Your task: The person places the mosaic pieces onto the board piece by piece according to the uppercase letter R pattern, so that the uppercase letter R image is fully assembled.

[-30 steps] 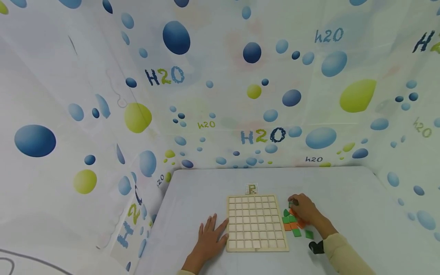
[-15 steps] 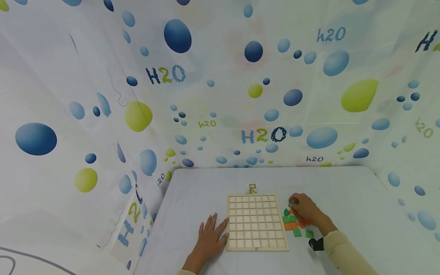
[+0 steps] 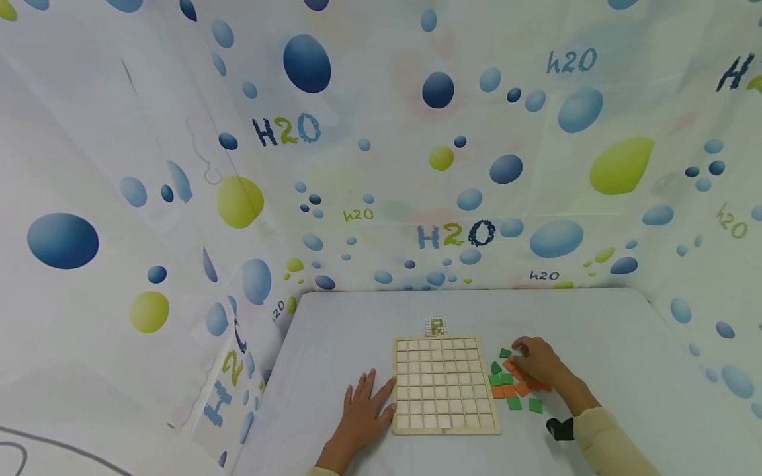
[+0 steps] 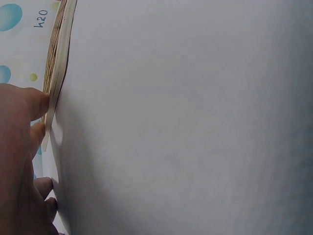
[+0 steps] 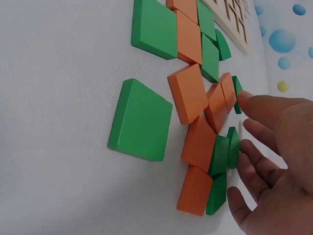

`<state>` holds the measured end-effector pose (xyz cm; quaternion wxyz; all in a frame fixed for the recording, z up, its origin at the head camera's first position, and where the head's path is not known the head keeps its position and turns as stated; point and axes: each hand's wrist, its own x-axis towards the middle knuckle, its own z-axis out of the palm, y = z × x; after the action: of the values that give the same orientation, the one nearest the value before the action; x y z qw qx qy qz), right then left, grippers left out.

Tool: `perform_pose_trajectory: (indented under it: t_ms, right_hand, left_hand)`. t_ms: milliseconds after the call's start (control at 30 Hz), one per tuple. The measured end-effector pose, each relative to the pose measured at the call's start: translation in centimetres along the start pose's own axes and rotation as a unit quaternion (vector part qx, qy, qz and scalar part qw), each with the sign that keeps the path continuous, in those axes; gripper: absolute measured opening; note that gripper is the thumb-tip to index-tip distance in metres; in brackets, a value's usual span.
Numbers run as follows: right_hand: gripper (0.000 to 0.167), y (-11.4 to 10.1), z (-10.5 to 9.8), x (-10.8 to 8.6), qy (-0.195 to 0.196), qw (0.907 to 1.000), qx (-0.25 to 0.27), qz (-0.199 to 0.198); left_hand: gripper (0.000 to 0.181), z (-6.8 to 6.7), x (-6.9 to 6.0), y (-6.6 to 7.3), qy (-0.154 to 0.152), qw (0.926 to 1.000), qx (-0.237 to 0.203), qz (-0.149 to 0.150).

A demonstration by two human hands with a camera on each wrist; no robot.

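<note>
Work seems barely begun: the green and orange tiles point(image 5: 189, 93) lie on the table point(image 3: 601, 344) beside the grid board point(image 3: 443, 375), 0 inside. The right hand point(image 3: 540, 361) holds nothing, fingers apart; the left hand point(image 3: 362, 415), fingers spread, touches the board.

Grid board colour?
The board is pale beige; it shows best in the head view.

Tiles point(image 3: 506, 378) crowd the strip between the board point(image 3: 443, 385) and the right hand point(image 3: 540, 362), blocking a low sweep there; over the board the way is open. The left hand point(image 3: 364, 413) bars its left edge. Table point(image 3: 625, 370) lies free beyond both hands, up to the wall point(image 3: 393, 172)
</note>
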<state>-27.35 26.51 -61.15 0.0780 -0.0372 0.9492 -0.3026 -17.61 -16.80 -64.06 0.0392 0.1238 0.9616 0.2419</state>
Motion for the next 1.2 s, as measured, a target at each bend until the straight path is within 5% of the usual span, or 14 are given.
perform_pose_trajectory:
  t_ms: [267,533,800,1200]
  right_hand:
    - [0.035,-0.7,-0.6,-0.7,-0.008,0.9995,-0.015,0.026]
    - [0.018,-0.3,-0.1,-0.4,0.026,0.9988,-0.039,0.014]
    - [0.030,0.2,1.0,-0.1,0.040,0.9979,-0.048,0.012]
    - [0.027,0.1,1.5,0.2,0.052,0.9974,-0.050,0.006]
  left_hand:
    - [0.054,0.0,0.0,0.0,0.005,1.0000,-0.003,0.003]
    - [0.054,0.3,0.1,-0.1,0.005,1.0000,0.004,0.002]
    - [0.054,0.4,0.0,-0.3,0.004,1.0000,0.003,-0.002]
    - [0.052,0.2,-0.2,0.3,0.018,0.9998,-0.002,0.010]
